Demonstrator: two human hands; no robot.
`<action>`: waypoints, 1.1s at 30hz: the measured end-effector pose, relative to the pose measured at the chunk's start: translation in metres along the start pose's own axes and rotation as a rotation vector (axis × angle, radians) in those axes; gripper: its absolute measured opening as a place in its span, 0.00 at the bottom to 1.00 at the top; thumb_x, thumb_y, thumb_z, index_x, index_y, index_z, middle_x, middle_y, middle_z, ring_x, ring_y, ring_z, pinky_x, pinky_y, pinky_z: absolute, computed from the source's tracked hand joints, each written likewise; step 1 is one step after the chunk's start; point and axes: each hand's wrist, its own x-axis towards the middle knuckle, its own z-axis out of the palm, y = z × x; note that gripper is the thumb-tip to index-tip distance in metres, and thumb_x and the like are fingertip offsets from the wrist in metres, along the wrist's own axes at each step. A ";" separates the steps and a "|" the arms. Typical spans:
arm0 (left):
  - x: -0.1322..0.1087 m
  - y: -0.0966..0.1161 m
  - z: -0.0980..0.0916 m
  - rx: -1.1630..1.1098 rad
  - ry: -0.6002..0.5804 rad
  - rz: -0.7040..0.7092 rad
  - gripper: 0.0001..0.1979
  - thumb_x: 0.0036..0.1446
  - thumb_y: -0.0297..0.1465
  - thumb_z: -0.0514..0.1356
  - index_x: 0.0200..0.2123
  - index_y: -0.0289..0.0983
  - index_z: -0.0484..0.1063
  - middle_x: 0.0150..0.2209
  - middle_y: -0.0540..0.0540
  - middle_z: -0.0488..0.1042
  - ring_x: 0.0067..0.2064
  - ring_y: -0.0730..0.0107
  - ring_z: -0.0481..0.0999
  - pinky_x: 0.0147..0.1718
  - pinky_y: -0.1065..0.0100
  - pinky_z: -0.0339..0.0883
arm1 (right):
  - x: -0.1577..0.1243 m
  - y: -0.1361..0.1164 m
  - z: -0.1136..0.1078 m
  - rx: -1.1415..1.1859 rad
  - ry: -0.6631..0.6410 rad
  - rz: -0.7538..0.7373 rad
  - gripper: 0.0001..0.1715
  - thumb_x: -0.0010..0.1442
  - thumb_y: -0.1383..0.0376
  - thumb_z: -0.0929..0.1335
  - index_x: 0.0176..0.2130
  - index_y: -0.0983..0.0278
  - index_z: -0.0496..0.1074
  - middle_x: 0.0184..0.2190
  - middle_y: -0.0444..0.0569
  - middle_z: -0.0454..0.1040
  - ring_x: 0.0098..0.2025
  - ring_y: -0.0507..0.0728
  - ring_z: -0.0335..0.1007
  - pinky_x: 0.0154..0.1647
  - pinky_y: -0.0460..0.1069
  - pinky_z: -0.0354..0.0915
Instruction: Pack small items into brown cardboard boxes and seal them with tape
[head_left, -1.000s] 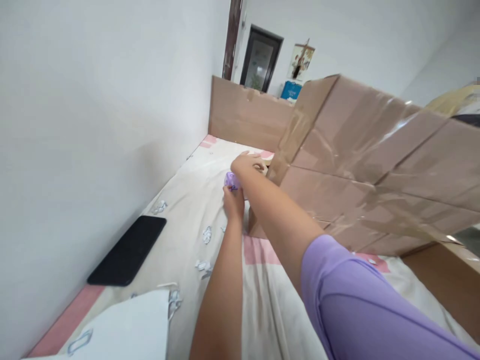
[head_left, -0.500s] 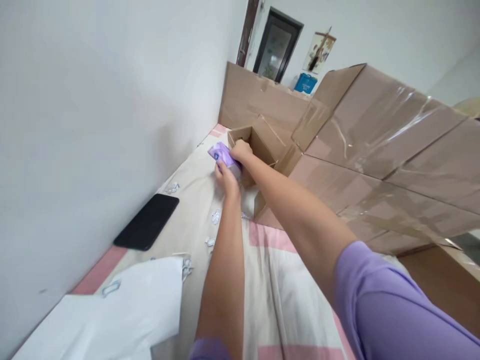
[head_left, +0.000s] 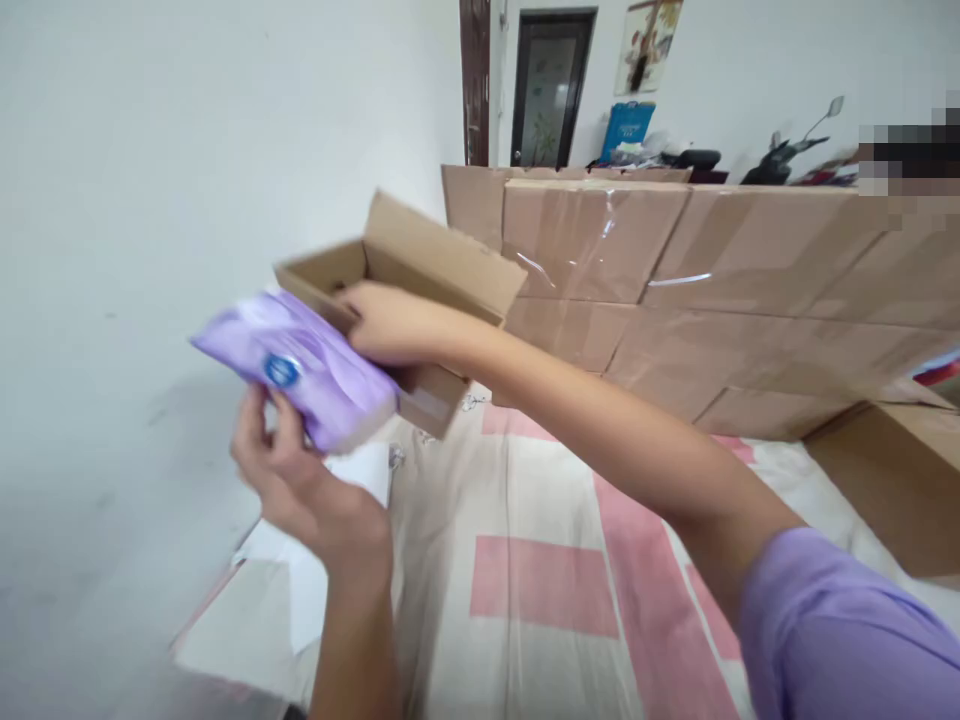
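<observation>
My left hand (head_left: 300, 470) grips a purple soft plastic pack (head_left: 322, 370), which looks like a tissue pack and bears a round blue label. Its thumb and fingers press on the lower side of the pack. Right beside the pack an open cardboard box (head_left: 442, 270) is held up off the bed, tilted, with one flap raised. My right hand (head_left: 382, 320) is closed over the near wall of that box, its fingertips hidden behind the rim. Pack and box overlap in view; I cannot tell whether they touch.
A white wall (head_left: 150, 200) stands close on the left. Large taped cartons (head_left: 592, 240) line the back of the bed (head_left: 540, 580). White paper (head_left: 300, 590) lies at the lower left, small crumpled bits (head_left: 474, 402) under the box. Another open carton (head_left: 885, 490) is at the right.
The pack and the small box have come up off the bed, nearer to me and to the left, both still in my hands. My view has turned toward the right and levelled.
</observation>
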 end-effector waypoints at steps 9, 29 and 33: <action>-0.249 0.054 -0.086 0.149 -0.478 0.335 0.39 0.61 0.32 0.62 0.72 0.35 0.52 0.69 0.30 0.58 0.68 0.39 0.57 0.59 0.44 0.59 | -0.263 0.073 0.079 0.167 -0.419 0.275 0.38 0.57 0.68 0.69 0.66 0.56 0.66 0.55 0.54 0.75 0.50 0.63 0.74 0.44 0.51 0.69; -0.142 0.025 -0.109 0.421 -1.072 -0.174 0.32 0.50 0.54 0.65 0.52 0.43 0.71 0.43 0.43 0.81 0.41 0.51 0.82 0.38 0.57 0.76 | -0.397 0.037 0.118 -0.142 0.249 0.241 0.30 0.63 0.77 0.63 0.59 0.59 0.74 0.64 0.46 0.70 0.67 0.65 0.63 0.69 0.66 0.57; -0.083 0.036 -0.110 0.473 -0.911 -0.361 0.33 0.50 0.57 0.64 0.52 0.43 0.71 0.36 0.46 0.81 0.37 0.52 0.82 0.37 0.57 0.77 | -0.396 0.047 0.121 -0.090 0.257 0.235 0.30 0.63 0.78 0.62 0.58 0.57 0.74 0.66 0.43 0.68 0.68 0.64 0.60 0.70 0.66 0.55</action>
